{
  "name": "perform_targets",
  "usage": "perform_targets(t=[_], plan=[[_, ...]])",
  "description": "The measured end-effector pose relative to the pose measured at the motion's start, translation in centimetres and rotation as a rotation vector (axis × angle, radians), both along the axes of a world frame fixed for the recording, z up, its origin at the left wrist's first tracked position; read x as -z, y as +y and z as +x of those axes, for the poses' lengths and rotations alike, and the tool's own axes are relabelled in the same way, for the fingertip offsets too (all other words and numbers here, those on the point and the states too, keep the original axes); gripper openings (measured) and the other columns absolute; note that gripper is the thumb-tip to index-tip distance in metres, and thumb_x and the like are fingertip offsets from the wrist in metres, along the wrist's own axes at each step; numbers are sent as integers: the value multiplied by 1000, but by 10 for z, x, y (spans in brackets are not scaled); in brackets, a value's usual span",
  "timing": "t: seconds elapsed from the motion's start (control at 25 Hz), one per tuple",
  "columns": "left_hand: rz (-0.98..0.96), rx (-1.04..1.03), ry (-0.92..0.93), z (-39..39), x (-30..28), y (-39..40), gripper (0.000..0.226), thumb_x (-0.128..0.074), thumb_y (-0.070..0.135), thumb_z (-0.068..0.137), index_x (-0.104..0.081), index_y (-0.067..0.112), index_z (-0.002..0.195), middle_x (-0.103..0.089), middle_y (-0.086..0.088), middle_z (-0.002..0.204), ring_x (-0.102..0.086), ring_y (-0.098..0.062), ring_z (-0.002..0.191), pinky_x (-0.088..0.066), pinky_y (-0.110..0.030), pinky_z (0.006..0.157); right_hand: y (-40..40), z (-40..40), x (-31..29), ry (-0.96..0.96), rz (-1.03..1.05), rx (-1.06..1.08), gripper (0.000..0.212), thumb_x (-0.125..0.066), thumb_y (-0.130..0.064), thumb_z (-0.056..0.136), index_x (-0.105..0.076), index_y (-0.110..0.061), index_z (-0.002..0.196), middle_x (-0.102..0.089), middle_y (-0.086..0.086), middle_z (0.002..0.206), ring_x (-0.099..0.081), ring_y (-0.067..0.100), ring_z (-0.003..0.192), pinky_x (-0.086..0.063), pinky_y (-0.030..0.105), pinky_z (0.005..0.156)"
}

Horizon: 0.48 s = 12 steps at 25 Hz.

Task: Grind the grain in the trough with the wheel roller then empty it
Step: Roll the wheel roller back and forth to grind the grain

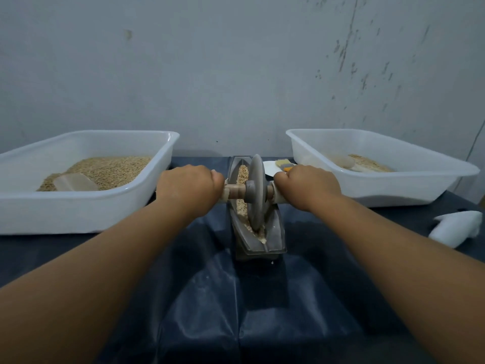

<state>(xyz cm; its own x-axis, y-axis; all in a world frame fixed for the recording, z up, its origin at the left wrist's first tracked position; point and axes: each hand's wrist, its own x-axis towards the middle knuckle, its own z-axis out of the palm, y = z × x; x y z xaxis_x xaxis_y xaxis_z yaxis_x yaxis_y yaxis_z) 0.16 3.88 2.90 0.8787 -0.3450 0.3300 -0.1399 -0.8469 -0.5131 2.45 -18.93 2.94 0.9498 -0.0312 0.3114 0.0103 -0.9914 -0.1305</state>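
Scuffed grey wall behind, dark blue sheet over the desk (199, 298), and only the one head view to go on. Dead centre sits the grey boat-shaped trough (275, 233) with the wheel roller (256, 191) standing upright in its groove, wooden axle sticking out both sides. Left hand (190, 186) is wrapped around the left end of the axle, right hand (307, 186) around the right end, fingers curled tight over the handle on both, knuckles up. The grain (242, 174) lies along the groove, whole-looking kernels at the far end and what seems a finer, paler crumble at the near tip, so I'd say grinding is underway but nowhere near finished. Emptying hasn't happened at all, the trough is loaded. To the left is a white tub (86, 214) holding a good heap of grain and a clear scoop (74, 182); to the right a second white tub (393, 190) with just a small amount in it and another scoop, probably where the ground stuff goes. Behind the right hand there's a brush (284, 165) and a white dish, and a white cloth (456, 227) lies off at the right edge. No brands, labels or writing readable anywhere.
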Motion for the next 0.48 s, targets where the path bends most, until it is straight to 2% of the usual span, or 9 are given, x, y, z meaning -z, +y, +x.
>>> perform_targets(t=[0.08,0.24,0.32,0.48], plan=[[-2,7,-8,11,1,0,25,-65,22,84,-50,16,103,-45,-3,78,-51,-22,67,-42,-31,55,0,11,4,-19,39,8,34,-28,-39,92,-54,-19,82,-49,7,84,-45,27,78,-30,34,65],[1,33,-41,35,-1,-1,21,-64,21,83,-50,16,99,-45,-3,77,-49,-21,66,-40,-31,54,1,34,8,-28,-29,-40,28,-28,-27,95,-49,-17,79,-46,6,84,-44,28,79,-33,34,66],[-5,40,-72,48,1,-1,18,-61,20,85,-50,15,98,-44,-3,77,-46,-22,65,-39,-31,54,1,48,8,-38,12,-27,30,-30,-27,94,-47,-17,73,-45,3,77,-46,28,77,-35,35,66],[-25,47,-115,69,1,1,18,-57,18,85,-52,14,102,-47,-4,80,-43,-24,65,-39,-32,54,3,70,10,-46,47,-18,28,-34,-25,90,-44,-19,65,-50,1,72,-38,16,60,-23,29,52]])
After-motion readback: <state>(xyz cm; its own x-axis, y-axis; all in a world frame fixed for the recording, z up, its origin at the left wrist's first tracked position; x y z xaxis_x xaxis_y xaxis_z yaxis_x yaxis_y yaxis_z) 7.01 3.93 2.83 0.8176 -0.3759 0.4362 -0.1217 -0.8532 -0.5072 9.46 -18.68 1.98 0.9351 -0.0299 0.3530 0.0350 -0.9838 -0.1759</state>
